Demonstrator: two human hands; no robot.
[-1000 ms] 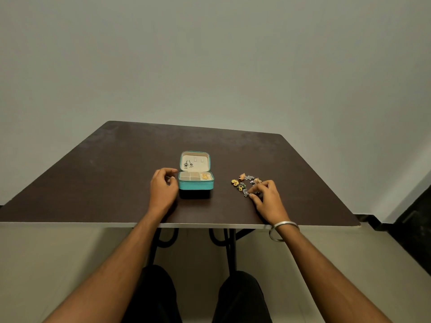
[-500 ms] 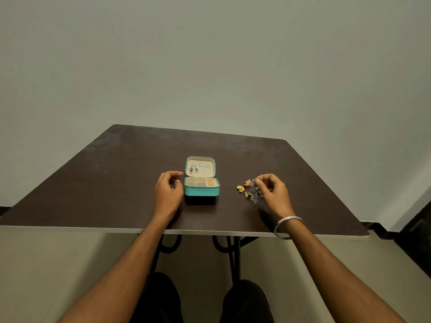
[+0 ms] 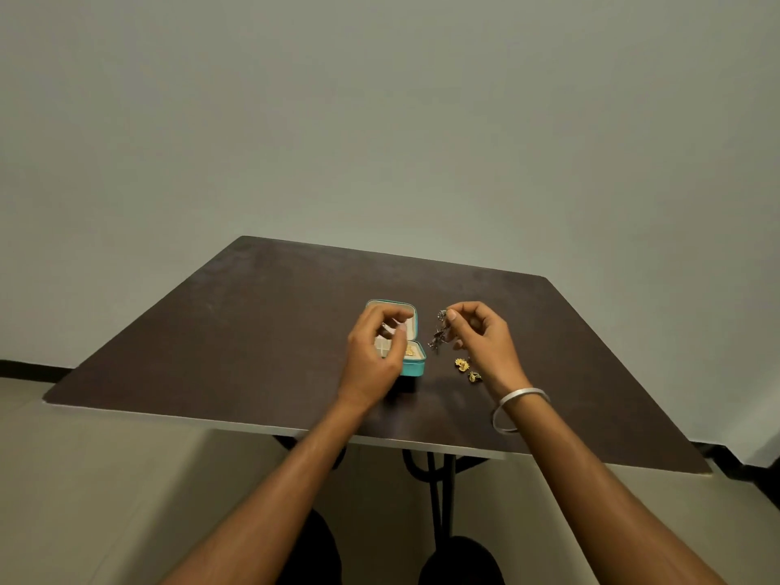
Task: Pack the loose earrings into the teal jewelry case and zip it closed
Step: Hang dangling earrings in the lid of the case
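The teal jewelry case stands open on the dark table, its lid upright and a gold earring in a cream compartment. My left hand hovers over the case with fingers curled, hiding most of its inside; nothing shows in its grip. My right hand is raised just right of the case and pinches a dangling silver earring between thumb and forefinger. Two gold earrings lie on the table under that hand; others may be hidden behind it.
A silver bangle hangs on my right wrist. The table's near edge runs just behind my forearms, with black metal legs and my knees below. A plain wall stands behind the table.
My right hand has lifted a silver earring off the pile and carried it up and toward the case. My left hand moved from the case's left side to over its open top.
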